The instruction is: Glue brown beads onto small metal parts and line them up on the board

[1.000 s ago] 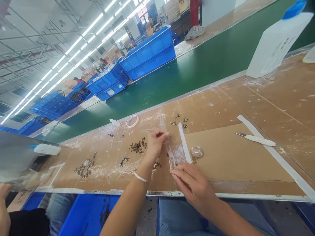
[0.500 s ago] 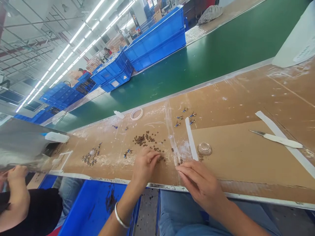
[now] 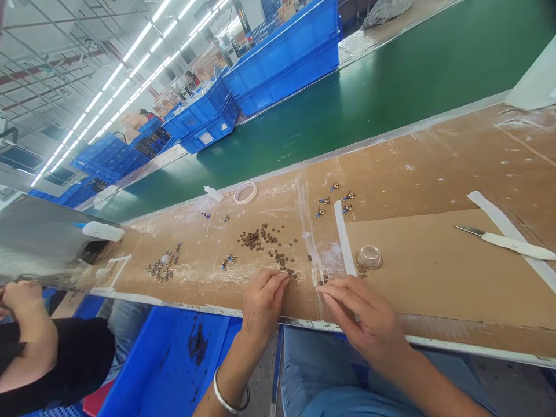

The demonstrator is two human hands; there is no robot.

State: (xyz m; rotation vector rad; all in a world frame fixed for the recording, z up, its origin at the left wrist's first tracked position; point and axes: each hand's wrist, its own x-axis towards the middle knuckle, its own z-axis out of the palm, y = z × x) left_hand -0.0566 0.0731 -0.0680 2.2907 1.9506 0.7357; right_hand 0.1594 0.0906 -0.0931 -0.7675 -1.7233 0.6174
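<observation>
My left hand (image 3: 263, 301) is closed in a pinch at the near end of a scatter of small dark round pieces (image 3: 256, 237). Whatever its fingertips hold, if anything, is too small to make out. To its right, my right hand (image 3: 365, 307) is also pinched, low over the cardboard beside a few more dark pieces (image 3: 324, 280); its fingertips hide what is between them. Several tiny blue-and-gold figures (image 3: 334, 200) lie beyond my right hand. Further figures (image 3: 228, 262) are left of the dark pieces, and a cluster of them (image 3: 165, 265) sits farther left.
A clear round dish (image 3: 369, 257) and a white-handled knife (image 3: 506, 240) are on the right. At the back lie a tape roll (image 3: 245, 193) and a small white bottle (image 3: 212, 193). Beyond runs a green belt (image 3: 369, 104) with blue crates (image 3: 282, 75). A co-worker's arm (image 3: 32, 330) is at left.
My left hand has drawn back slightly toward me, uncovering more dark pieces. My right hand stays pinched in nearly the same place. The view has shifted slightly.
</observation>
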